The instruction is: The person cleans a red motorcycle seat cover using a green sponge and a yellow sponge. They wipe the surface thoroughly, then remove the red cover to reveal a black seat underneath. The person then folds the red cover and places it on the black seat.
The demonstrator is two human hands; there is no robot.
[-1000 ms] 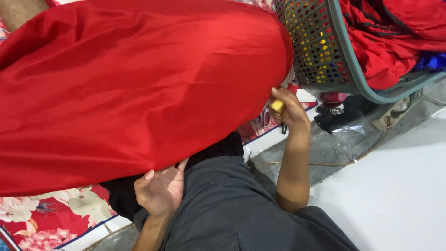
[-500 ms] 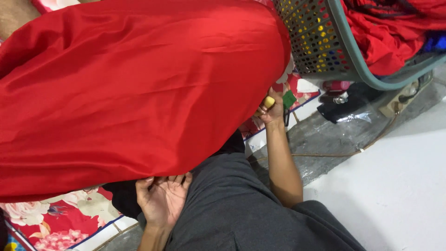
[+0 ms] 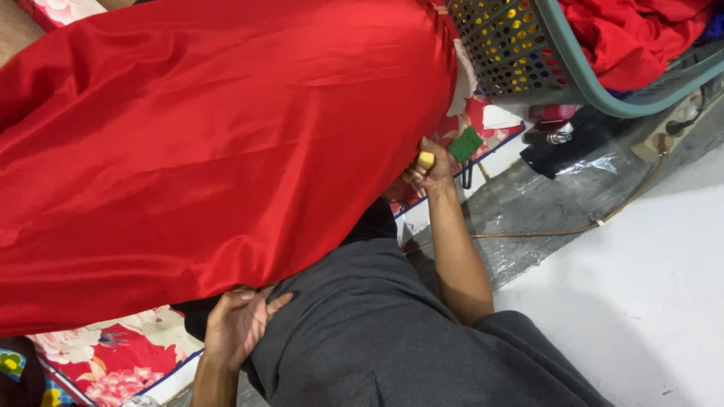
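Right hand (image 3: 431, 167) has shifted under the glossy red satin cloth (image 3: 219, 143), fingers pinching a small rounded yellow object (image 3: 426, 160) by the perforated basket (image 3: 513, 47). Left hand (image 3: 237, 324) lies spread-fingered at the cloth's lower edge, over the floral mat (image 3: 113, 358).

Bright, even indoor light gives the red satin cloth (image 3: 211, 151) soft sheen; focus sharp, shadows faint.
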